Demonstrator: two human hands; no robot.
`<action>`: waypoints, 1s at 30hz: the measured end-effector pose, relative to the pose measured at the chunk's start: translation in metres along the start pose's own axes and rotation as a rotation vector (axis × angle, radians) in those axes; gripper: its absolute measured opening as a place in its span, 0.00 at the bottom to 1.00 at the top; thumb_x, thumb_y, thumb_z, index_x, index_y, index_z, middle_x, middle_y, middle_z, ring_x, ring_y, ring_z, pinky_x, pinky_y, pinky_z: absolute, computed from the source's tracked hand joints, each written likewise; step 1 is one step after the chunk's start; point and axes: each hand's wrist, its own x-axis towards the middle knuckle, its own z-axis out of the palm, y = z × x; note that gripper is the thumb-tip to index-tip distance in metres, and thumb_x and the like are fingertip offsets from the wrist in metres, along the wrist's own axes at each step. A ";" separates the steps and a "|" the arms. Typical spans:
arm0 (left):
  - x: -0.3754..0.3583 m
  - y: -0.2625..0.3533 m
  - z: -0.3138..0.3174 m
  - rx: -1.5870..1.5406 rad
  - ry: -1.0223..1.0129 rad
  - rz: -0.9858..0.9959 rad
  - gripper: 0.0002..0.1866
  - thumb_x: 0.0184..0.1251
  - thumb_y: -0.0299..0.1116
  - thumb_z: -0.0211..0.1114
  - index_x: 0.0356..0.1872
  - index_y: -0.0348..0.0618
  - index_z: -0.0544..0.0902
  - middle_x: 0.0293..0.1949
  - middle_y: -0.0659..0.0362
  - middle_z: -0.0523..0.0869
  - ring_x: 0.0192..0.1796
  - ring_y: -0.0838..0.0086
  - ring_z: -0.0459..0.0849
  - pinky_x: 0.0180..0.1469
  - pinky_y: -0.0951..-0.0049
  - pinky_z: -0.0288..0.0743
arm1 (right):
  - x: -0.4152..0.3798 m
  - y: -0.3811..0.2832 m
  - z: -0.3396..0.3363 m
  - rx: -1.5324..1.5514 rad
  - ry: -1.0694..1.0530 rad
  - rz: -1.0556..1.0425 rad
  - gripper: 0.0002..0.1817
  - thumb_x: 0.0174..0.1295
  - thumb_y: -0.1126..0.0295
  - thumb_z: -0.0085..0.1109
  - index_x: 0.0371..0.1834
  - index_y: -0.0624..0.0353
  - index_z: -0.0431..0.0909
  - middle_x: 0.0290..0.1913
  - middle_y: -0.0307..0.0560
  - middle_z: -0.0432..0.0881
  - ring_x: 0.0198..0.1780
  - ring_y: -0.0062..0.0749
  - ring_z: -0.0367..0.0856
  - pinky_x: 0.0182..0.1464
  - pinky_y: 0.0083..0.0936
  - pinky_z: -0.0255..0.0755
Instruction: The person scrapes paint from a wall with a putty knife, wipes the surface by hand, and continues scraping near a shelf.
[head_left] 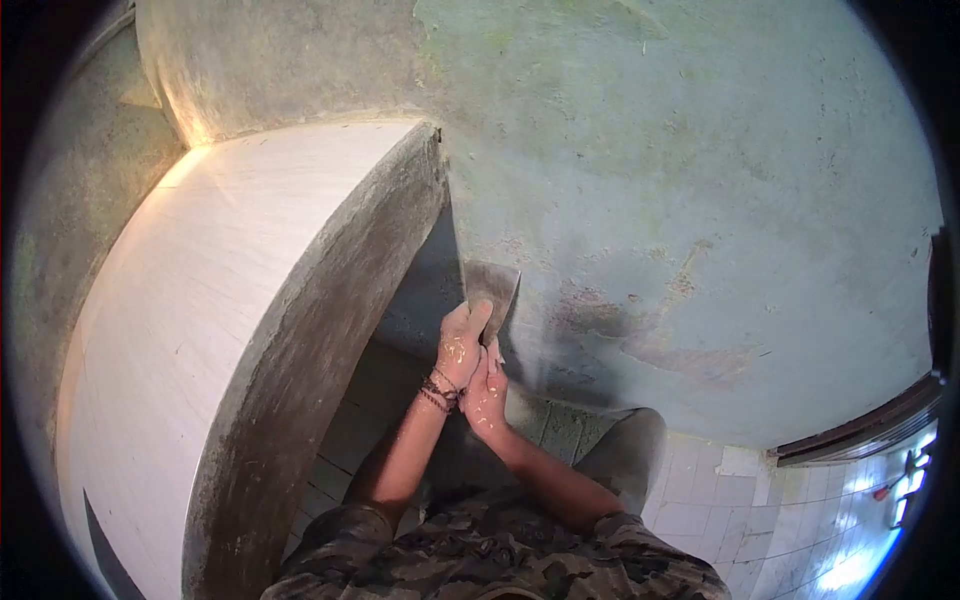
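Note:
A wide, flat metal scraper points away from me, its blade close to the painted wall. My left hand is closed around it, thumb laid along the base of the blade. Just below, my right hand is wrapped around the handle end, pressed against the left. Most of the handle is hidden by the fingers. Pale flakes stick to both hands, and dark beaded bracelets circle the left wrist.
Worn blue-green wall fills the far side, with a peeled, stained patch right of the scraper. On the left, a light-topped slab has a rough concrete edge. White floor tiles lie at lower right, near a dark door frame.

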 end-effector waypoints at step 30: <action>0.003 0.011 -0.002 -0.016 -0.032 0.107 0.21 0.65 0.49 0.56 0.38 0.37 0.73 0.18 0.58 0.75 0.12 0.74 0.72 0.16 0.76 0.68 | -0.001 -0.022 0.010 0.018 0.001 -0.023 0.21 0.69 0.69 0.38 0.58 0.75 0.62 0.60 0.66 0.66 0.63 0.50 0.65 0.62 0.32 0.58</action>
